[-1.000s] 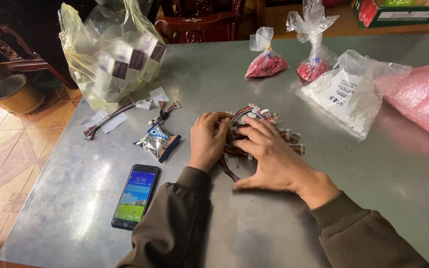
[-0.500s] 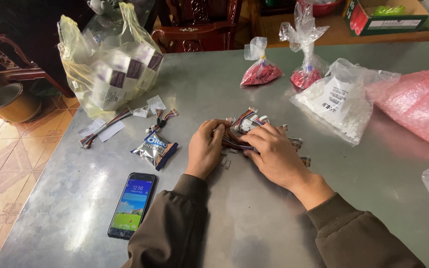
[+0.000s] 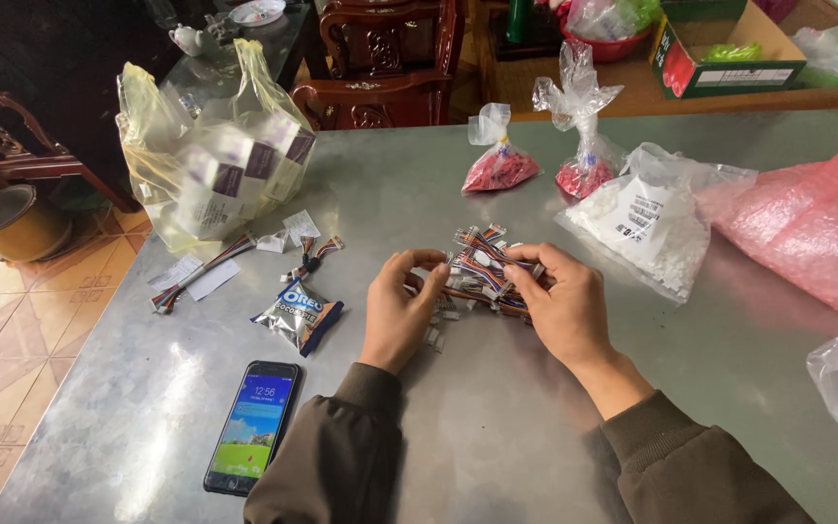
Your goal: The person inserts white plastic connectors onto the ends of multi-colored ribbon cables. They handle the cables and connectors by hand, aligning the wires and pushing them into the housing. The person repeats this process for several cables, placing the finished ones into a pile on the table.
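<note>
- Hands are seen near the middle of the grey metal worktop [image 3: 535, 446]; a bundle of multicoloured wire leads with small white connectors [image 3: 482, 267] is held between them.
- The left hand [image 3: 402, 309] is closed narrowly, its fingertips pinched on the near left end of the bundle.
- The right hand [image 3: 557, 301] is curled over the right side of the bundle and grips it.
- A few loose white connectors [image 3: 435, 335] are left on the worktop just beneath the left hand.
- A snack wrapper [image 3: 298, 312] and a phone [image 3: 251, 425] with a lit screen are placed toward the near left edge.
- A yellowish plastic bag of small boxes [image 3: 215, 160] is set at the far left corner, with a separate wire lead [image 3: 196, 272] beside it.
- Two knotted bags of red pieces [image 3: 501, 165], a clear bag of white parts [image 3: 652, 228] and a pink bubble-wrap sheet [image 3: 817, 233] are lined toward the far right edge.
</note>
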